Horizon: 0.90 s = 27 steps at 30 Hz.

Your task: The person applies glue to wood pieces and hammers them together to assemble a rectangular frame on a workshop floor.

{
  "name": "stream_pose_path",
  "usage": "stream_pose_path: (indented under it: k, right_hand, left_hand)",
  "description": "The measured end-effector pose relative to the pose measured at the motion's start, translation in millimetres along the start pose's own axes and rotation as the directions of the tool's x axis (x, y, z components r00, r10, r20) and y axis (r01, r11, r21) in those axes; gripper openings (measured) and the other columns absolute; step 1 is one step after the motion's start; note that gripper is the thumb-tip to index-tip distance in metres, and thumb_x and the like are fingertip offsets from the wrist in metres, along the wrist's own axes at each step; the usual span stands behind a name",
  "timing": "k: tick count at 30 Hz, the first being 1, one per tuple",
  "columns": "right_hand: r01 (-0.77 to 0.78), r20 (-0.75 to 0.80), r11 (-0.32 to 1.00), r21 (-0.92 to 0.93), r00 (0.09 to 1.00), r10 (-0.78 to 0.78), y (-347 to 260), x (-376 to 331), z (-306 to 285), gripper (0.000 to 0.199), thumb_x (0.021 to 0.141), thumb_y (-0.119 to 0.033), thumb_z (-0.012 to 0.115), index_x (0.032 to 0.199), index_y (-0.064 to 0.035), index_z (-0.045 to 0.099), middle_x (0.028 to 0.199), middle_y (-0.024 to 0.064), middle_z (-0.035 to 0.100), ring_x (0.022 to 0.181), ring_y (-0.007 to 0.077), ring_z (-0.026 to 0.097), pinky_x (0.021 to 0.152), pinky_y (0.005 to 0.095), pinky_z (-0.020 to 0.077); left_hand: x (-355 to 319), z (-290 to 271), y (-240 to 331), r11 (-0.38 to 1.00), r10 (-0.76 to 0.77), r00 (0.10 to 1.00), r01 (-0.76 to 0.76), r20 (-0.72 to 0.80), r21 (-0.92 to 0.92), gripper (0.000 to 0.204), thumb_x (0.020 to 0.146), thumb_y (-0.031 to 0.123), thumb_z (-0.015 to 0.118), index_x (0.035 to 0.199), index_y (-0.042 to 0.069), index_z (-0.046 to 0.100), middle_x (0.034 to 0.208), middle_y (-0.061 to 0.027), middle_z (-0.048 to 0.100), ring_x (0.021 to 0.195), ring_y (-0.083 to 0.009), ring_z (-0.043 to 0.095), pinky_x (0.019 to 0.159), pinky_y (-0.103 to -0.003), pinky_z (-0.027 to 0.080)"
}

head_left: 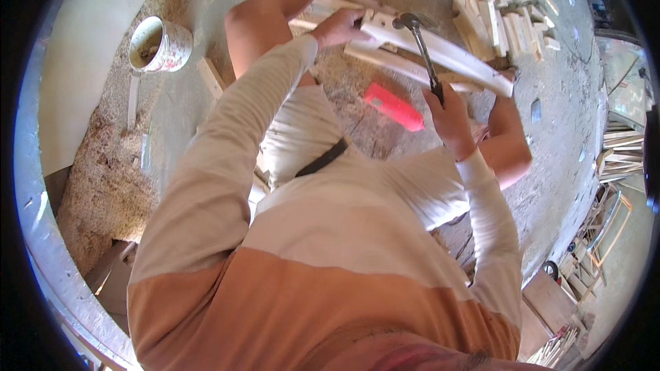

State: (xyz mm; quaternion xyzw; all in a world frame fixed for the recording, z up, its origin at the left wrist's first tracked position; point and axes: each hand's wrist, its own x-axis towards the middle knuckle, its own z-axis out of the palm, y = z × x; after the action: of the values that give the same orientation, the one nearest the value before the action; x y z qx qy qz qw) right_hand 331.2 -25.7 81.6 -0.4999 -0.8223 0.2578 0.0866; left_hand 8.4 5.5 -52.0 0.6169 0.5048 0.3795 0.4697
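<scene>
My left hand (340,27) grips the end of a pale wooden slat (447,51) that lies across other slats between my knees. My right hand (450,117) holds the dark handle of a hammer (423,48), its metal head resting on the slat near my left hand. A bright red-pink block (393,106) lies on the ground just below the slats, between my two hands. I am crouched, with my bare knees on either side of the work.
A stained paint bucket (159,45) stands at the upper left beside sawdust (103,178). Several short wood offcuts (505,17) are piled at the upper right. Wooden frames and slats (619,158) lean at the right edge on the concrete floor.
</scene>
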Motion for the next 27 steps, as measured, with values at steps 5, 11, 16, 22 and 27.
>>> stream_pose_path:
  k: [5,11,16,22,27]
  right_hand:
    - [0.248,-0.422,0.943,0.22,0.896,-0.137,-78,2,-123,0.016,0.098,-0.018,0.059,0.102,-0.0037,0.065,0.072,0.0101,0.061,0.059,0.0228,0.054,0.055,0.0333,0.0441]
    - [0.533,-0.653,0.747,0.398,0.736,-0.177,-116,-10,-162,0.016,0.094,-0.022,0.052,0.089,-0.0072,0.053,0.071,0.005,0.045,0.064,0.0149,0.046,0.059,0.0292,0.0375]
    - [-0.055,0.054,0.997,0.055,0.997,0.052,-11,-18,22,0.026,0.093,-0.021,0.065,0.098,0.0022,0.056,0.081,0.029,0.06,0.075,0.0452,0.061,0.065,0.0495,0.0459]
    - [0.142,-0.408,0.97,0.198,0.912,-0.05,-97,-8,-85,0.018,0.1,-0.021,0.062,0.095,-0.0043,0.06,0.065,0.0068,0.06,0.056,0.0088,0.052,0.049,0.0294,0.0413]
    - [0.62,-0.721,0.521,0.587,0.693,-0.012,-153,-4,-127,0.02,0.101,-0.018,0.055,0.086,-0.0049,0.054,0.061,0.0028,0.048,0.046,0.0096,0.043,0.041,0.0255,0.0333]
  left_hand:
    - [-9,-11,-4,0.992,-0.042,0.999,0.046,0.035,-0.115,0.05,0.083,0.012,0.079,0.128,0.002,0.06,0.117,-0.007,0.07,0.106,-0.0124,0.063,0.095,-0.03,0.049]
    - [3,-1,-7,0.999,-0.049,0.998,0.05,0.051,-0.017,0.052,0.083,0.013,0.079,0.129,0.002,0.06,0.117,-0.0077,0.07,0.108,-0.0136,0.063,0.096,-0.029,0.048]
    - [6,2,-9,0.995,-0.02,0.999,0.023,0.037,-0.097,0.056,0.082,0.013,0.08,0.132,0.003,0.059,0.12,-0.0079,0.069,0.109,-0.014,0.063,0.097,-0.03,0.048]
    - [-7,-10,22,0.994,-0.101,0.995,0.101,0.017,-0.029,0.056,0.08,0.016,0.081,0.13,0.001,0.059,0.116,-0.0086,0.07,0.105,-0.0151,0.065,0.094,-0.031,0.05]
    - [-3,-4,12,0.993,-0.054,0.998,0.055,0.009,-0.101,0.051,0.081,0.012,0.08,0.127,0.001,0.061,0.114,-0.0075,0.07,0.103,-0.0123,0.064,0.092,-0.03,0.05]
